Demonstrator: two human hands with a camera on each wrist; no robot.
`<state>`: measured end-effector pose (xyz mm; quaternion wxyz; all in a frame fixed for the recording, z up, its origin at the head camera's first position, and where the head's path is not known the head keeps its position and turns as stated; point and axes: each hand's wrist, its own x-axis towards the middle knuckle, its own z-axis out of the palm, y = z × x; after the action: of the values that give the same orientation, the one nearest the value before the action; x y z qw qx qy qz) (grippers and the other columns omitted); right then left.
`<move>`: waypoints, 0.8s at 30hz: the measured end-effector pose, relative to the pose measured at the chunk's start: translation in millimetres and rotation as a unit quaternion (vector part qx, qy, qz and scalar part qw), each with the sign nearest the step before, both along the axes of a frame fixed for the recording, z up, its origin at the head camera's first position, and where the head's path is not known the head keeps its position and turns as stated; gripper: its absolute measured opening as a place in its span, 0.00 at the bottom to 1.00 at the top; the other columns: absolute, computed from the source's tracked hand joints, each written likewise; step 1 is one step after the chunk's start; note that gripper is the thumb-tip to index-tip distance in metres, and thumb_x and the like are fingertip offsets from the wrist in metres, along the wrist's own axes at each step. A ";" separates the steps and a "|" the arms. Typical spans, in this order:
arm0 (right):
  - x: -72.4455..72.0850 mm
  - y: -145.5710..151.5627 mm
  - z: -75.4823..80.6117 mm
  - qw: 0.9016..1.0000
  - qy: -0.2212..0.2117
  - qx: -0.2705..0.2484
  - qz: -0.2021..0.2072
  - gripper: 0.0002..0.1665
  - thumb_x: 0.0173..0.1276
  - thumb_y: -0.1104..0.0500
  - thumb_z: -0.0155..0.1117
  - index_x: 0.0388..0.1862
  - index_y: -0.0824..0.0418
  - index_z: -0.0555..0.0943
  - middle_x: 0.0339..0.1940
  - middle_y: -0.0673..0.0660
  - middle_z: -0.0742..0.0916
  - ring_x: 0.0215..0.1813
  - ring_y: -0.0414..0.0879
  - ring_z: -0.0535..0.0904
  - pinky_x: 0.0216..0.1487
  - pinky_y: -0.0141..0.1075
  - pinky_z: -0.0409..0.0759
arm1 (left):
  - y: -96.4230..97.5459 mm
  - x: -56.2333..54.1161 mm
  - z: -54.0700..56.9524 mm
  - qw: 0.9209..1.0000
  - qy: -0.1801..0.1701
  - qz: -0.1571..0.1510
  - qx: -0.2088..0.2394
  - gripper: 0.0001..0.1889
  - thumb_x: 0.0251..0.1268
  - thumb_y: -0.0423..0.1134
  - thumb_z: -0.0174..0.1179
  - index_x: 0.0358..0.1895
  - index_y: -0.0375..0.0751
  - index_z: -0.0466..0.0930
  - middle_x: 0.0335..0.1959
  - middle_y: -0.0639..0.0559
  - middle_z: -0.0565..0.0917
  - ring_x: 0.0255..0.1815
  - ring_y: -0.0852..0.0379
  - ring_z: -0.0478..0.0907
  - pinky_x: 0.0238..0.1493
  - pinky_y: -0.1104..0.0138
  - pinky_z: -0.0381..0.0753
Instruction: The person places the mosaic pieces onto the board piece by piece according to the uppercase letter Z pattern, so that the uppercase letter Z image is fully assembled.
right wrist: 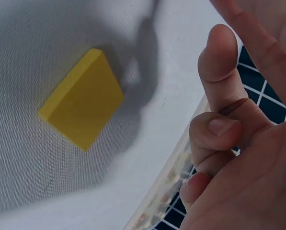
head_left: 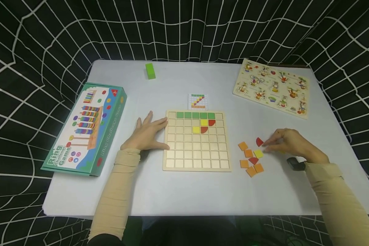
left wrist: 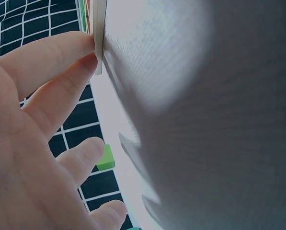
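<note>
A wooden grid board [head_left: 196, 169] lies in the middle of the table, holding a top row of green squares, two yellow squares and two red quarter-circle pieces. My left hand [head_left: 146, 133] touches the board's left edge with thumb and fingertips, fingers spread. Over the loose pieces at the right is my right hand [head_left: 284, 141], thumb and forefinger apart beside a red quarter-circle piece [head_left: 259, 141] and a yellow square [head_left: 258, 153]. Nothing shows in its grasp. Another yellow square [right wrist: 83, 98] lies under the right hand in the right wrist view.
Several orange squares [head_left: 244, 164] and a red piece [head_left: 253, 160] lie right of the board. A pattern card [head_left: 198, 101] sits behind it. A game box [head_left: 89, 130] stands left, a green block [head_left: 150, 71] at the back, a picture puzzle board [head_left: 272, 89] back right.
</note>
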<state>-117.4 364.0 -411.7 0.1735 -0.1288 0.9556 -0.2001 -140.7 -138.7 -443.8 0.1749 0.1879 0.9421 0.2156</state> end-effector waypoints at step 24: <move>-12.4 -18.8 -8.7 0.997 0.013 0.048 -0.061 0.22 0.56 0.46 0.82 0.34 0.65 0.91 0.42 0.66 0.90 0.48 0.61 0.80 0.51 0.53 0.60 | 0.5 0.8 0.6 1.000 0.003 -0.001 0.002 0.55 0.49 0.62 0.78 0.80 0.48 0.63 0.85 0.56 0.60 0.88 0.33 0.32 0.78 0.24 0.34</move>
<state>-129.8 345.1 -420.4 0.1549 -0.0646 0.9722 -0.1630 -139.9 -138.2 -443.2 0.1719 0.1894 0.9422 0.2165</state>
